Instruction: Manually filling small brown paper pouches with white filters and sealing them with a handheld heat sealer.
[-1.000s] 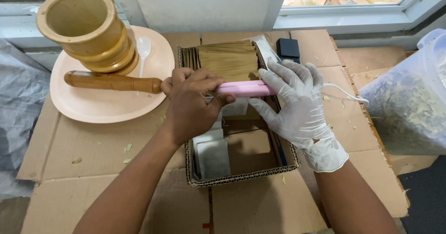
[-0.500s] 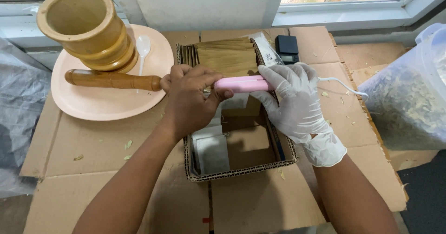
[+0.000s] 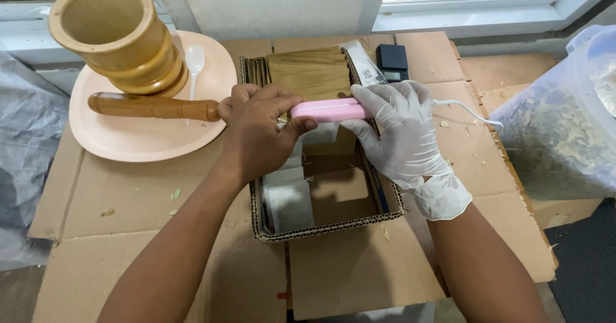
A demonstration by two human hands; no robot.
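A slim pink clamp-like sealer [image 3: 328, 110] with a white cord [image 3: 463, 110] is held over an open cardboard box [image 3: 333, 228]. My bare left hand [image 3: 256, 134] pinches its left end with thumb and fingers. My right hand [image 3: 401, 137], in a white glove, wraps around its right end. A pale sachet [image 3: 319, 132] hangs just under the sealer, partly hidden by both hands. More white sachets [image 3: 289, 201] lie in the box, and brown paper sheets [image 3: 311, 73] stand at its far end.
A peach plate [image 3: 138, 140] at the left carries a wooden mortar [image 3: 115, 34], a wooden pestle [image 3: 151, 106] and a white spoon [image 3: 194, 60]. A small black device [image 3: 392, 61] lies behind the box. A clear bag of dried leaves [image 3: 564, 130] stands at the right. Flattened cardboard covers the surface.
Both hands and the pink sealer have shifted slightly away from me, toward the far end of the box. The grip on it is unchanged.
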